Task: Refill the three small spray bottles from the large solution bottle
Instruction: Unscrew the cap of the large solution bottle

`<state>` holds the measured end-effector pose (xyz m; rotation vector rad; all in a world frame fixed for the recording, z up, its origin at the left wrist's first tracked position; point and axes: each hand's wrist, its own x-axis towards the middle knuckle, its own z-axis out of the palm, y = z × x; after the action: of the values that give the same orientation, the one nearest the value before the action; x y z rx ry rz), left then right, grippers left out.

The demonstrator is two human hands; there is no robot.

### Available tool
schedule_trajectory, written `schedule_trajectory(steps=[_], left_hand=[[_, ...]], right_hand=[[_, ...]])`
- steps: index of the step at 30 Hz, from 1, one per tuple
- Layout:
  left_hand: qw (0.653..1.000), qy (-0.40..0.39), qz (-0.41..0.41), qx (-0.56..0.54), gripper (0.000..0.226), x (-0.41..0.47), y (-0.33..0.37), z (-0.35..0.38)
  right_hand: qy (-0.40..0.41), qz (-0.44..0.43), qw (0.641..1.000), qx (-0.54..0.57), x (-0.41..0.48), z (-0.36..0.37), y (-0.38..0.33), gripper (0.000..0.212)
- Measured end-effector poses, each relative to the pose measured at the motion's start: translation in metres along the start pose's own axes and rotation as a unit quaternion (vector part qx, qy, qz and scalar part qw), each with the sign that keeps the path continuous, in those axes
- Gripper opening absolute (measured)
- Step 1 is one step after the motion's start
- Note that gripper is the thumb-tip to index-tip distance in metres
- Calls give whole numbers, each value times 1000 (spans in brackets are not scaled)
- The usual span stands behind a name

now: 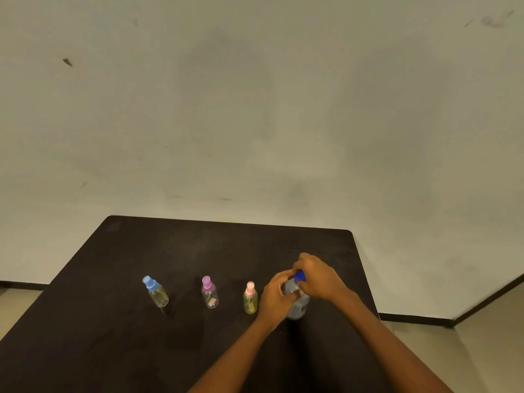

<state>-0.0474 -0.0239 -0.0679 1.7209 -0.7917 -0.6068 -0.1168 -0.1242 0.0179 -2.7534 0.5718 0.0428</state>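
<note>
Your left hand (276, 300) grips the large bottle (297, 306); your right hand (317, 276) pinches its blue cap (300, 277).

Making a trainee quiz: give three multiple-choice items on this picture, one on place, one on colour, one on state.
1. Which small spray bottle stands nearest the large bottle? A blue-capped; B purple-capped; C pink-capped bottle.
2. The large bottle's cap is: A dark blue; B red; C white.
3. The right hand: A lies flat; B grips the cap; C holds a small bottle.
Key: C, it stands beside it; A, visibly dark blue; B, it curls round the cap; the left hand holds the body.
</note>
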Motion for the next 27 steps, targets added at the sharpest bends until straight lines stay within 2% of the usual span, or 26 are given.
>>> schedule_trajectory(steps=[6, 8, 10, 13, 17, 21, 25, 27], left_hand=[[1000, 0, 5, -10, 42, 0, -2, 1], [1000, -2, 9, -11, 46, 0, -3, 1], [1000, 4, 5, -12, 40, 1, -5, 1], [1000, 9, 5, -2, 35, 2, -7, 2], [1000, 3, 0, -2, 43, 3, -7, 2], [1000, -1, -6, 1, 45, 4, -7, 3], [1000, 2, -3, 0, 44, 4, -6, 3], [1000, 1, 2, -6, 43, 3, -7, 2]], right_hand=[[-7, -22, 999, 24, -1, 1, 3, 26], [13, 10, 999, 45, 0, 0, 4, 33], [33, 53, 997, 36, 1, -1, 5, 28], [13, 83, 996, -3, 1, -1, 5, 25], [2, 40, 999, 9, 2, -1, 4, 20], [-20, -16, 1000, 7, 1, 2, 6, 23], [-13, -12, 1000, 3, 1, 6, 8, 28], [-12, -1, 1000, 11, 0, 5, 8, 40]])
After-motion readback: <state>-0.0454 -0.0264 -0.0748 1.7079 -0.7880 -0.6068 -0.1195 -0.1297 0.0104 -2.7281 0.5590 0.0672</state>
